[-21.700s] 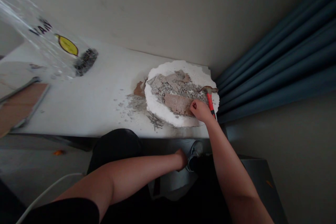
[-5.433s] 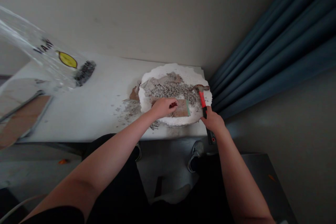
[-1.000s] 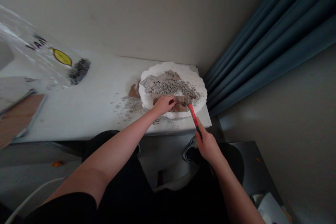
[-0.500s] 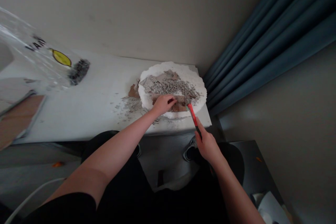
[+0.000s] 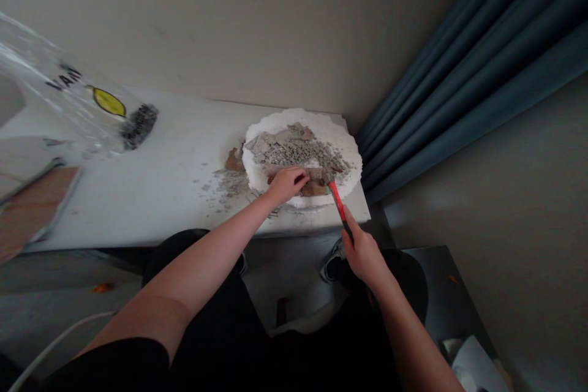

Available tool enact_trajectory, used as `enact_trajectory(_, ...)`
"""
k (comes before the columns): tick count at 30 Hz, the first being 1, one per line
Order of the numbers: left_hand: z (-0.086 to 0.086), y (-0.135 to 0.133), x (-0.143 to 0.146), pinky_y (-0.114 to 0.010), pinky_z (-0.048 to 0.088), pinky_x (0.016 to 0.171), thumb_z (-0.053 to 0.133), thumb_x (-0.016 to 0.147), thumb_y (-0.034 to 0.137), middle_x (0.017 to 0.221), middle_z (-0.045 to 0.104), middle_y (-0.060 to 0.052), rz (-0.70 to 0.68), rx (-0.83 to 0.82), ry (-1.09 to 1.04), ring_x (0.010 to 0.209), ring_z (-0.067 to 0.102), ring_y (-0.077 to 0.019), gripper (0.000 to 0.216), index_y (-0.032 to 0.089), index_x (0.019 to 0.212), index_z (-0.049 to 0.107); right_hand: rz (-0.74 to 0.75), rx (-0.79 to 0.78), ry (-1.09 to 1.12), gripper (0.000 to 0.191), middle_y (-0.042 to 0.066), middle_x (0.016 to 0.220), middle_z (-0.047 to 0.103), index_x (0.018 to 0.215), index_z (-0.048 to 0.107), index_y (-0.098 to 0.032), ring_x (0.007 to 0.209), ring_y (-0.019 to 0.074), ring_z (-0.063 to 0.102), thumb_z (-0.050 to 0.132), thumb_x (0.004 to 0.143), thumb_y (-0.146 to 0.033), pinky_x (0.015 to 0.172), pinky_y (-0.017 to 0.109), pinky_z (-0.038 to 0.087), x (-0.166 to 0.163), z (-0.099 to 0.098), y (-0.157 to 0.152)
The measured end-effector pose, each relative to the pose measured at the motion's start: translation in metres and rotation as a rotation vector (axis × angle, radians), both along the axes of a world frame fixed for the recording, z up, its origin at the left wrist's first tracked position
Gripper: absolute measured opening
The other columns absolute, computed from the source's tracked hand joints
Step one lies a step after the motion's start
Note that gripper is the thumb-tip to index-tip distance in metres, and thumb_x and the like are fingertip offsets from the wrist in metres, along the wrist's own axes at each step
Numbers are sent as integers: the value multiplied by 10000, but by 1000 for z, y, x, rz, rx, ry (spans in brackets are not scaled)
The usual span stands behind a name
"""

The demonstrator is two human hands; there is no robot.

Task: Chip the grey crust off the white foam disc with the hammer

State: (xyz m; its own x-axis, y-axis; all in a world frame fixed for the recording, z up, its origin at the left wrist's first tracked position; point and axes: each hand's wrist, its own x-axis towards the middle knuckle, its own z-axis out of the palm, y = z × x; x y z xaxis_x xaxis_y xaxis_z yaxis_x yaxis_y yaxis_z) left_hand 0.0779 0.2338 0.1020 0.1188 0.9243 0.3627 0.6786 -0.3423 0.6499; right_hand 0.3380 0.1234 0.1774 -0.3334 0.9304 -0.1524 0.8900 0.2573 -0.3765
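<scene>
My right hand is wrapped round the black grip of a hammer with a red handle. Its head rests low among grey crumbs and is hard to make out. My left hand is closed, thumb and fingers pinched together over a brown, flat piece; whatever they hold is too small to tell. Beneath both lies a white slab with a ragged edge, strewn with broken grey rubble. The hammer's head is just right of my left fingertips.
The white table carries scattered grey grit left of the slab. A clear plastic bag with a yellow print and a brown panel are at the left. Blue curtains hang at the right, above a dark surface.
</scene>
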Motion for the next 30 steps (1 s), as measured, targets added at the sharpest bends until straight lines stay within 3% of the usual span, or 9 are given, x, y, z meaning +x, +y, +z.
enact_trajectory(6,-5,0,1,-305,476,760,566,927,263,800,670,-43,-13,39,32,779,622,-177,168,174,816,654,-4,1,-3,618,124,901,755,1596,254,-191,814,300,721,365,994,-270,733,368,522,-2,8,2)
enact_trajectory(14,-5,-2,2,-305,481,762,522,951,326,862,712,-79,-11,9,54,806,656,-197,249,159,889,697,32,13,184,616,131,1090,739,1591,268,-204,955,283,716,371,989,-285,849,378,531,-10,31,-9)
enact_trajectory(23,-9,-1,3,-286,463,718,562,924,337,768,682,-62,45,-10,2,724,618,-177,230,161,812,658,59,13,169,637,124,928,752,1593,265,-186,812,269,707,398,976,-269,783,357,522,-23,50,7)
enact_trajectory(30,-8,-2,5,-296,464,714,556,927,347,787,695,-78,70,-33,12,736,630,-192,240,156,830,665,68,-8,134,629,132,962,750,1593,269,-196,818,279,705,388,980,-270,757,347,508,-27,51,8)
